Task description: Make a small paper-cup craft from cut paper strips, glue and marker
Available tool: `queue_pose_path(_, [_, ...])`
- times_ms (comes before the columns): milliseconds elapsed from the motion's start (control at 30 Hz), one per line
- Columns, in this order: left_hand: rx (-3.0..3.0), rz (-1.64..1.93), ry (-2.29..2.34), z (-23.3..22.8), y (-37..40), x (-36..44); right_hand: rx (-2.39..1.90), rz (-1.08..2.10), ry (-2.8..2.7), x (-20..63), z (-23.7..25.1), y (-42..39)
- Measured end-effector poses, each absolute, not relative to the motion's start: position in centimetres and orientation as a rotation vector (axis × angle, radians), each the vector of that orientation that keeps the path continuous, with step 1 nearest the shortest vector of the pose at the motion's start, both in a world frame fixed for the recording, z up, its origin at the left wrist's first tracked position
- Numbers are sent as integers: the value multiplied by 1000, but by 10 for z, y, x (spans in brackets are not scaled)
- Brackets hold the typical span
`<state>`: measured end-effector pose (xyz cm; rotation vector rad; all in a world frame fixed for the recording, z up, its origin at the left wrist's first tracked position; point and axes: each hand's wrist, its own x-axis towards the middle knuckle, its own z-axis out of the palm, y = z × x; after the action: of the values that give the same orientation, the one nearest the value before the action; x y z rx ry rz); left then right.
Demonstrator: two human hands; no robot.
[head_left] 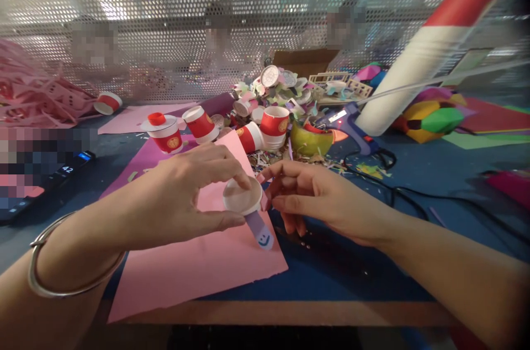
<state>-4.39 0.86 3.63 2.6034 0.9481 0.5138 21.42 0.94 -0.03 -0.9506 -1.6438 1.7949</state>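
Blue work table (pixel 356 278) behind a perforated metal screen (pixel 174 13). The left hand (pixel 186 195) grips a small white cup (pixel 243 195) between thumb and fingers over a pink paper sheet (pixel 194 267); a lilac strip with a drawn smile (pixel 260 231) hangs below the cup. The right hand (pixel 318 198), fingers loosely curled, touches the cup's side. Beyond lie red paper cups (pixel 274 121), a glue gun (pixel 351 123), paper scraps (pixel 285 90) and a large red-and-white tube (pixel 426 57)

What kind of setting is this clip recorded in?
Probably a craft workbench in a shared workshop: a glue gun, red paper cups amid paper scraps, and pink paper sheets under the hands, with a perforated metal screen behind.
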Motion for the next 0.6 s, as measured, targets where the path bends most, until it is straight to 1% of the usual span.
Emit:
queue_pose_path(400, [2461,248,1053,28,10,-37,-1102,1812,-1767,214,-6,11])
queue_pose_path(500, [2434,241,1047,25,11,-33,-1156,1730,-1832,213,-6,11])
queue_pose_path(600, [2452,252,1018,20,14,-32,-1237,1579,-1926,213,-5,12])
